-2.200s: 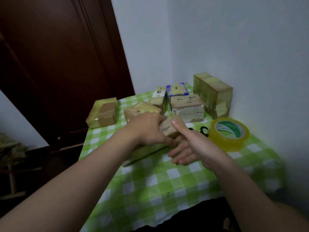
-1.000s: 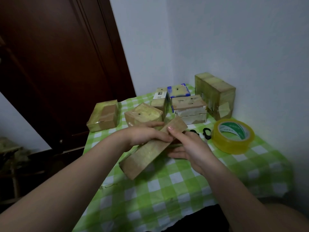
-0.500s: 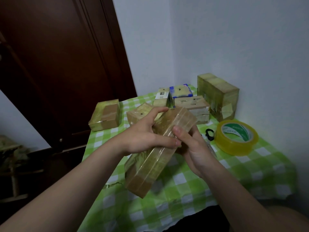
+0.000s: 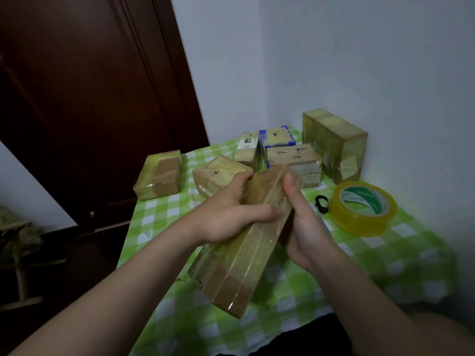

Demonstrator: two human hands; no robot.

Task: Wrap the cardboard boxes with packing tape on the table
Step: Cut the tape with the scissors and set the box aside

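Above the near edge of the green-and-white checked table (image 4: 385, 265), we hold one long brown cardboard box (image 4: 236, 265) tilted clear of the cloth. Its faces shine with tape, so we judge it largely wrapped. Left hand (image 4: 231, 217) grips its upper side, thumb across. Right hand (image 4: 303, 227) clasps it from beneath, thumb raised. Beyond, to the right: one yellow roll of packing tape (image 4: 362, 209), lying flat. Further back: six more cardboard boxes (image 4: 159, 176), most glossy. Seven boxes in all; whether any lacks tape we cannot tell.

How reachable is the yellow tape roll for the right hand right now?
Probably yes, once it lets go: the right hand grips the long box. The tape roll lies uncovered just to its right.
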